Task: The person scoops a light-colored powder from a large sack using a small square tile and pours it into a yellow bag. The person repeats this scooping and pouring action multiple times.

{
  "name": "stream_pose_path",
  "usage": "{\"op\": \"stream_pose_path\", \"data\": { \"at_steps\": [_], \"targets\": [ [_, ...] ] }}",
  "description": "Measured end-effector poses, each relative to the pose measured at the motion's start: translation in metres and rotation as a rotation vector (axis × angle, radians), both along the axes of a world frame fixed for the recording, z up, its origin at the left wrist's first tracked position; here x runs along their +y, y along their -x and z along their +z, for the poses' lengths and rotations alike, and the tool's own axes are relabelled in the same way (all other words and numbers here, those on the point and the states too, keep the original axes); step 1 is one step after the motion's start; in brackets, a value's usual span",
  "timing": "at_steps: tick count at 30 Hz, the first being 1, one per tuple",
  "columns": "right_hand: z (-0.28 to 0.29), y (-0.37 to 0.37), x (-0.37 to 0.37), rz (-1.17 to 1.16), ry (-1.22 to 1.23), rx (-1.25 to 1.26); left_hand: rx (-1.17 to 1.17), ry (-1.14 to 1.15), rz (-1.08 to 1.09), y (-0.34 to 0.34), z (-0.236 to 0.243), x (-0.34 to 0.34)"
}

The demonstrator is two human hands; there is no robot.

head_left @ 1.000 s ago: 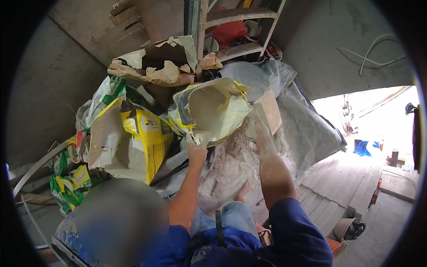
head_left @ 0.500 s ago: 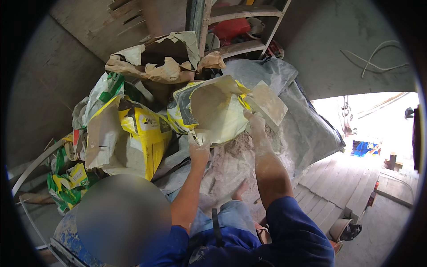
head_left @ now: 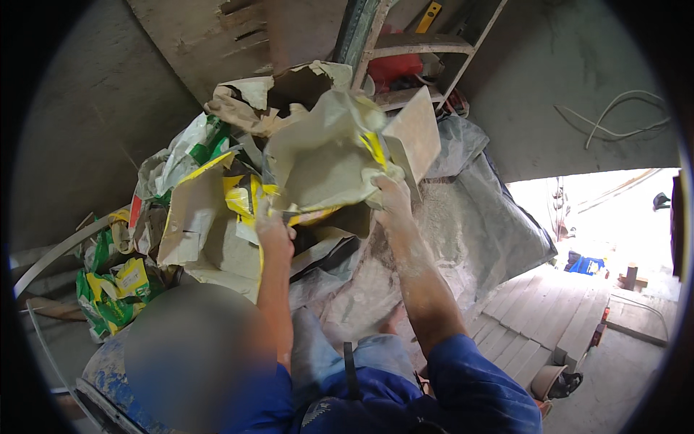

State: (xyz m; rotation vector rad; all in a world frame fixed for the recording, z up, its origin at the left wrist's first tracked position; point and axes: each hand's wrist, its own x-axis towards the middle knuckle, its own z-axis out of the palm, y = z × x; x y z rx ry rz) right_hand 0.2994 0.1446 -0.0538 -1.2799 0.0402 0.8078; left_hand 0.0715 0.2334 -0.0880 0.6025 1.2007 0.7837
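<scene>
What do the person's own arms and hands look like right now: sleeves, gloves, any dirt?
Both hands are bare, no gloves: left hand, right hand. The forearms are bare too, dusted with pale powder, most plainly on the right. Blue sleeves end above the elbows. No watch or jewellery shows.

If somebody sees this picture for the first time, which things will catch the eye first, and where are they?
At the centre, the left hand and the right hand grip a dusty, torn paper sack with yellow print, lifted over a grey woven bag. To the left lies a heap of empty green and yellow sacks. At the right, bright daylight falls on a stack of tiles.
</scene>
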Motion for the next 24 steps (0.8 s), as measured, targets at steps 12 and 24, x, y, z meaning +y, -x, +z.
{"op": "stream_pose_path", "data": {
  "at_steps": [12,24],
  "targets": [
    [-0.008,-0.034,-0.05,-0.043,0.056,0.138,0.198,-0.133,-0.303,-0.023,0.004,-0.039],
    [-0.026,-0.03,-0.192,-0.223,0.286,-0.089,0.189,-0.073,-0.178,-0.032,0.011,-0.069]
  ]
}}
